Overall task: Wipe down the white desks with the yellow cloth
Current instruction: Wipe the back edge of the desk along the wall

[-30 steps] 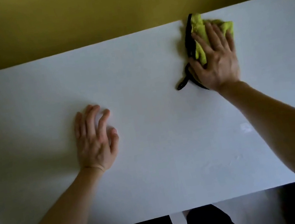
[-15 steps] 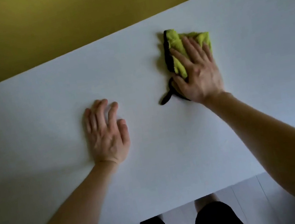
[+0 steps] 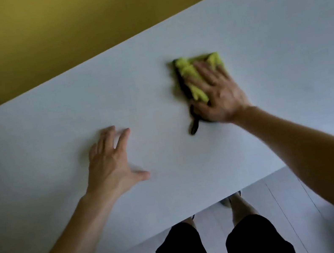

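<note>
Right hand [image 3: 219,94] presses flat on yellow cloth [image 3: 192,77]; left hand [image 3: 110,165] spread open beside it

Dim, flat light; motion blur smears both hands, with corners darkened

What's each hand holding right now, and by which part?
Neither hand grips anything. The right hand presses flat on the yellow cloth's near part, fingers straight; the left hand is spread, empty, over the white desk.

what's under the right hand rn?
The yellow cloth, pressed onto the white desk by the right hand, fingers straight. Its black trim pokes out near the thumb. The part beneath the palm is hidden.
</note>
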Tool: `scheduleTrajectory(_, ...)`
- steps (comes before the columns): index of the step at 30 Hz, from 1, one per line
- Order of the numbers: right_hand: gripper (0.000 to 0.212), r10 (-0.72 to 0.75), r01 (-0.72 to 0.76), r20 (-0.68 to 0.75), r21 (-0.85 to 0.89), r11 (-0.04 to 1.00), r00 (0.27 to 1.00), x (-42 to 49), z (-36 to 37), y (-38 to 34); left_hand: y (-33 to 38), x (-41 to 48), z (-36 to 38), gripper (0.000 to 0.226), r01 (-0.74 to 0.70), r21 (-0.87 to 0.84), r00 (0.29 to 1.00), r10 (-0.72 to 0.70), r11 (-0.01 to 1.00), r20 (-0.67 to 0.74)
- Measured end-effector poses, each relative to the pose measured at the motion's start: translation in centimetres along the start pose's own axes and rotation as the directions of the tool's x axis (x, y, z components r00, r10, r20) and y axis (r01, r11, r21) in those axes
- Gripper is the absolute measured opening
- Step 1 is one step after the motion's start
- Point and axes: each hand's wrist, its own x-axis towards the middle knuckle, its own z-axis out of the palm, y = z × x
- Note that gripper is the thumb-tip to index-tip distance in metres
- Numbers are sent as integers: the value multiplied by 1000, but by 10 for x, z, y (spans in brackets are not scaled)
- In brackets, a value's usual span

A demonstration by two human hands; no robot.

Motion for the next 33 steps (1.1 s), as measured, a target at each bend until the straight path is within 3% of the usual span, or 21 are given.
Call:
scheduleTrajectory(2,77,257,-259,-44,-23,966,965,6,-3,4,-2,-8,7,157,74,14,996,-75,997,58)
scheduleTrajectory(4,80,343,-342,-66,33,939,937,2,8,-49,-3,-8,13,160,108,13,991,-109,994,80)
scheduleTrajectory(5,82,299,-297,-50,49,954,953,-10,16,-92,-2,-7,14,161,110,11,990,-111,994,85)
scheduleTrajectory(8,86,-88,70,157,119,990,984,-60,27,-202,-2,-6,13,163,113,15,992,-113,994,58)
scheduleTrajectory(10,85,-242,216,180,151,965,953,-65,28,-192,-5,-9,15,165,102,14,994,-102,995,33)
scheduleTrajectory(12,80,-261,250,119,97,963,958,-45,25,-138,-10,-12,15,169,83,24,995,-85,996,59)
scheduleTrajectory(14,73,-107,107,-3,27,994,994,-20,19,-75,-22,-15,13,171,30,20,995,-32,999,100)
scheduleTrajectory(16,75,150,-150,-25,-12,989,988,-5,10,-41,-37,-23,12,167,4,-20,996,-2,1000,90)
scheduleTrajectory(18,80,331,-330,-21,42,943,943,-1,17,-71,-52,-38,15,159,69,-26,997,-69,997,17)
scheduleTrajectory(19,82,340,-338,-30,53,940,940,-6,23,-105,-58,-46,17,157,114,-18,993,-115,993,-15)
scheduleTrajectory(20,82,257,-255,-10,67,965,966,-15,30,-147,-63,-53,19,157,153,-21,988,-153,988,-29)
scheduleTrajectory(22,83,-106,93,113,116,989,988,-41,39,-220,-70,-61,22,161,166,-34,986,-166,986,7)
scheduleTrajectory(24,85,-415,387,221,161,908,883,-49,42,-234,-72,-62,21,166,142,-14,988,-141,990,62)
scheduleTrajectory(26,84,-538,507,161,199,839,827,-26,41,-190,-69,-60,18,169,150,20,984,-152,988,88)
scheduleTrajectory(28,78,-457,445,46,161,881,888,13,34,-124,-67,-57,17,171,163,45,981,-167,986,101)
scheduleTrajectory(30,79,-179,177,49,49,983,983,45,23,-71,-67,-56,17,171,172,44,978,-176,984,111)
scheduleTrajectory(32,81,57,-58,52,31,998,997,53,27,-75,-69,-55,18,171,173,54,979,-178,983,104)
scheduleTrajectory(33,82,97,-97,-3,51,994,995,47,39,-99,-70,-55,18,171,170,65,979,-176,983,104)
